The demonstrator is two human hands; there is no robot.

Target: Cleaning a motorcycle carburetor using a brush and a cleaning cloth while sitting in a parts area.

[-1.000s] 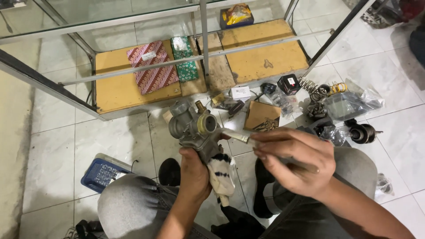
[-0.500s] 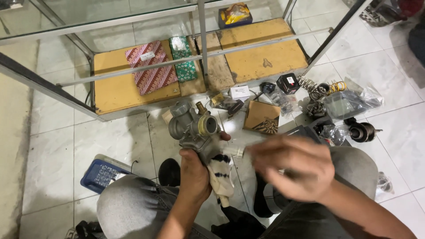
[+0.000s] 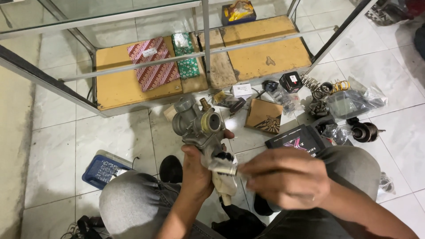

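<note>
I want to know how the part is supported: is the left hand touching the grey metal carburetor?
Touching. The head view shows the left hand wrapped around the lower body of the carburetor, its thumb pressed against the side.

The person wears grey trousers of a heavy, denim-like cloth, faded pale over both knees [image 3: 133, 199] and darker toward the seams, where stitching shows along the inner leg. Both forearms are bare, with no sleeve reaching into view. The left hand [image 3: 197, 170] and the right hand [image 3: 287, 177] are bare too, without gloves. A thin, pale ring sits on one of the right hand's fingers [image 3: 310, 198]. No watch or wristband shows on either wrist.
</note>
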